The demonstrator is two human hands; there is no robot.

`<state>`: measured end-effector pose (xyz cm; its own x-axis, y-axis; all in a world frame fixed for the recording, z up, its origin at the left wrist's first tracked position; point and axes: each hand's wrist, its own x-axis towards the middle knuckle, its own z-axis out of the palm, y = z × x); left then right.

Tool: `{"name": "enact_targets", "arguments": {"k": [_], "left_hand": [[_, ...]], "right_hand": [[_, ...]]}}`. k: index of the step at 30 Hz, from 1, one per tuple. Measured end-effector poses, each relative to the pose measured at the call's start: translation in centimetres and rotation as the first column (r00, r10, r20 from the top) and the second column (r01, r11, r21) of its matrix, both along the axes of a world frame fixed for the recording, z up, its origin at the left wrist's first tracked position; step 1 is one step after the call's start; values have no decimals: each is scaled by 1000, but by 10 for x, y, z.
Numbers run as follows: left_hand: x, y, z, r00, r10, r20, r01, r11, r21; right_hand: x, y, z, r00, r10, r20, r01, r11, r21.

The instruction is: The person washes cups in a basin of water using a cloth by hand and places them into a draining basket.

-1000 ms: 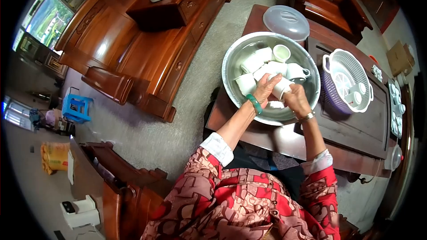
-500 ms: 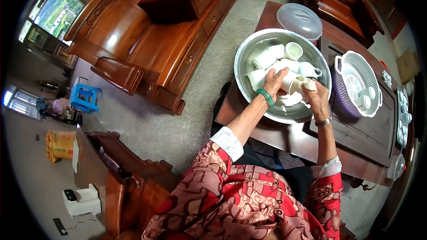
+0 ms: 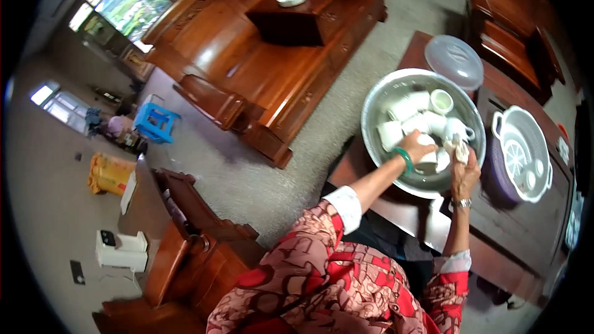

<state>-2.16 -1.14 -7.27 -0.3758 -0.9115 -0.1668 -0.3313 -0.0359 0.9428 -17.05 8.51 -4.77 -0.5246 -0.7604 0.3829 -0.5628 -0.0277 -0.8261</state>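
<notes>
Left hand (image 3: 409, 144): we are losing some of its fingertips around the white cup (image 3: 426, 140), which is hiding partly beneath them.
Right hand (image 3: 466, 178): the bunched white cloth (image 3: 461, 153) is keeping some fingertips from us.
Heaped cups (image 3: 403, 110): they are overlapping, so we are missing several sides.
Basin (image 3: 375, 114): the left forearm (image 3: 378, 182) is blocking part of its near rim.
Patterned shirt (image 3: 346, 278): the bottom edge is cutting it off.
Armchair (image 3: 504, 43): we are losing its top past the upper edge.
Window (image 3: 133, 3): the scenery outside is blurring.
</notes>
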Motion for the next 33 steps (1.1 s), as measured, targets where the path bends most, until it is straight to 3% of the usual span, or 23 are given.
{"name": "enact_targets", "arguments": {"k": [1, 2, 4, 6, 9, 11, 12, 14, 18, 20, 22, 24, 30, 33], "left_hand": [[5, 9, 21, 999, -41, -5, 40, 997, -61], [4, 9, 18, 992, -41, 121, 51, 995, -85], [-1, 14, 25, 930, -21, 366, 92, 980, -177], [-4, 17, 30, 902, -40, 429, 118, 980, -159], [-7, 21, 30, 876, -75, 477, 154, 980, -129], [-14, 21, 29, 761, -100, 641, 210, 973, -98], [-15, 22, 32, 761, -100, 641, 210, 973, -98], [-18, 22, 41, 613, -152, 775, 318, 946, -66], [-19, 14, 35, 644, -247, 724, 397, 917, -40], [-16, 14, 33, 667, -235, 707, 409, 909, -84], [-13, 9, 34, 672, -291, 681, 414, 910, -20], [-9, 13, 33, 741, -177, 648, 371, 912, -176], [11, 13, 75, 851, -154, 502, 281, 941, -188], [15, 10, 86, 935, -42, 353, 175, 918, -356]], "right_hand": [[4, -1, -2, 997, 62, 39, -63, 998, 18], [5, -2, -4, 990, 117, 76, -120, 992, 40], [13, 1, 10, 972, 105, -210, -55, 971, 233], [21, 5, 28, 891, 174, -420, -17, 936, 353], [21, -1, 21, 854, 201, -480, 24, 906, 422], [19, -3, 15, 803, 276, -528, 42, 857, 513], [17, -4, 12, 803, 276, -528, 42, 857, 513], [16, -8, 6, 777, 336, -532, 35, 821, 570], [19, -5, 4, 748, 328, -577, 51, 839, 542], [19, -5, 7, 760, 341, -553, 46, 821, 569], [18, -6, 10, 787, 342, -513, 38, 804, 594], [15, -5, 13, 803, 341, -490, 13, 810, 586], [13, -6, 5, 825, 262, -500, 10, 879, 477], [11, -6, 2, 839, 254, -481, 20, 869, 494]]}}
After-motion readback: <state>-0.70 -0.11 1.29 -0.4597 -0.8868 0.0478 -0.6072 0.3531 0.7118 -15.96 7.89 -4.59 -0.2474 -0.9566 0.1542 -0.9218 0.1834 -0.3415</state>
